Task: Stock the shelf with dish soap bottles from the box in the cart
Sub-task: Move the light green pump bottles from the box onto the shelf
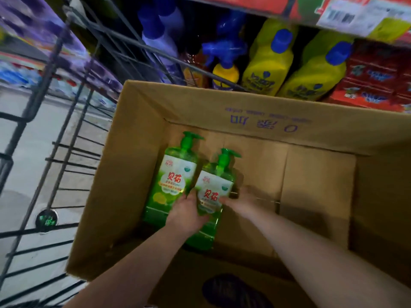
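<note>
Looking down into a cardboard box (pixel 138 165) sitting in a wire cart (pixel 73 150), with the box's near flap cut off at the bottom edge. Finding two green dish soap bottles lying on the box floor by its left wall, pump heads pointing toward the shelf (pixel 333 18): the farther bottle (pixel 173 181) just beside the wall, the nearer bottle (pixel 214 192) touching its right side. Gripping the nearer bottle's left edge with the left hand (pixel 186 212), thumb up by the label, fingers tucked out of sight underneath, the hand covering the farther bottle's lower corner. Touching the same bottle's right side with the right hand (pixel 242 201), smeared by motion blur, so not being able to tell whether closed round the bottle or only resting against it. Making out, beyond the box, yellow bottles (pixel 269 61) with blue caps, a blue spray bottle (pixel 224 63) and red packs (pixel 375 74), all blurred, labels unreadable, the shelf's upper part running out of frame.
</note>
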`<state>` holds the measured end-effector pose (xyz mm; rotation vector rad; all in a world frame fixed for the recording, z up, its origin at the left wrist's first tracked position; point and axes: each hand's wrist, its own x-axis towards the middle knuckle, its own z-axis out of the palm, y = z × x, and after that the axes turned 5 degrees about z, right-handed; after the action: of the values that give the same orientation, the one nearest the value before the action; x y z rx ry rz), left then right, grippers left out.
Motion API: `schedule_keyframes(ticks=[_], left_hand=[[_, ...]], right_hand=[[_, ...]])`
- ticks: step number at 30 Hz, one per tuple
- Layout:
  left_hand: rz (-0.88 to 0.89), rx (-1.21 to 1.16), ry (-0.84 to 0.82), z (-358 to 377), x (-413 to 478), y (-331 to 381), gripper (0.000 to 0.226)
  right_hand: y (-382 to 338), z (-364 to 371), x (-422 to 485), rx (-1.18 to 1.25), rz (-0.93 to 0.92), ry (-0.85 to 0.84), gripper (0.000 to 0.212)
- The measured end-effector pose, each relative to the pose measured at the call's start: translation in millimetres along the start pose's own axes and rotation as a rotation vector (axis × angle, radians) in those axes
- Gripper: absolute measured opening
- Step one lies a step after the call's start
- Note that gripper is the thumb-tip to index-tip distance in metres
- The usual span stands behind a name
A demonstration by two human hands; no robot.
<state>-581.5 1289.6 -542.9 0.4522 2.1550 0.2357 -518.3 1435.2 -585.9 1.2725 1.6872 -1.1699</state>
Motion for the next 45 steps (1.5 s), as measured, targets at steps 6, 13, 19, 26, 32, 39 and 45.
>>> schedule_keyframes(ticks=[6,13,19,26,32,39,45], left_hand=[[0.015,-0.102,0.004,-7,9,-14,0.072],[0.040,-0.083,-0.065,-4,9,-14,0.084],[0.018,-0.353,-0.128,-7,4,-6,0.095],[0.112,-0.701,-0.244,-11,-34,24,0.076],[0.284,-0.691,-0.113,-21,-79,84,0.058],[0.532,-0.606,-0.033,-15,-148,180,0.068],[0.720,-0.523,-0.029,47,-230,274,0.048]], right_hand=[[-7,25,16,0.454,0.067,-0.037,0.068],[6,19,-1,0.603,0.153,-0.167,0.038],[24,8,-31,0.649,0.034,-0.156,0.035],[23,-52,-87,0.521,-0.171,-0.131,0.037],[42,-100,-153,0.593,-0.320,-0.051,0.053],[103,-167,-239,0.788,-0.541,0.219,0.042],[222,-208,-310,0.939,-0.626,0.411,0.037]])
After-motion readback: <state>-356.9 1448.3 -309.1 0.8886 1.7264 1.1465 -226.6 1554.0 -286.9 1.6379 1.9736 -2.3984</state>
